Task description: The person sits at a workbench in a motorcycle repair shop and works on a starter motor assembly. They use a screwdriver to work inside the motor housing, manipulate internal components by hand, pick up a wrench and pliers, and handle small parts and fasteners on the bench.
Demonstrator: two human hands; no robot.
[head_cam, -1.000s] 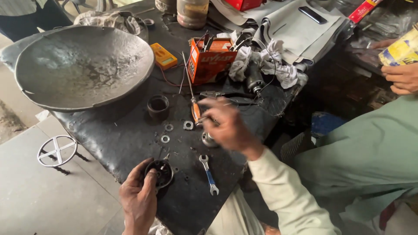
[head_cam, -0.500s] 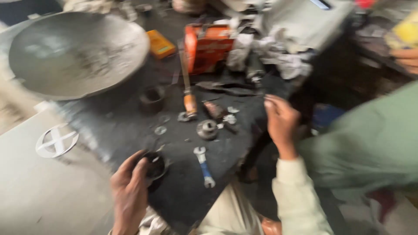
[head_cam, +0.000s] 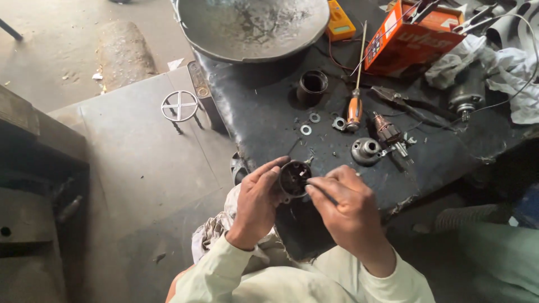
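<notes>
Here, a concrete floor (head_cam: 140,146) surrounds my black bench (head_cam: 264,118), with a big metal bowl (head_cam: 252,25) at its far end. At the near edge, my left hand (head_cam: 255,205) grips a round black cap (head_cam: 295,178); my right hand (head_cam: 345,205) pinches inside it.

We see a black workbench (head_cam: 264,120) carrying a metal bowl (head_cam: 252,25) at eleven o'clock, an orange box (head_cam: 412,36) at one, and washers (head_cam: 310,123), a screwdriver (head_cam: 355,109) and a round cap (head_cam: 366,150) mid-surface.
</notes>
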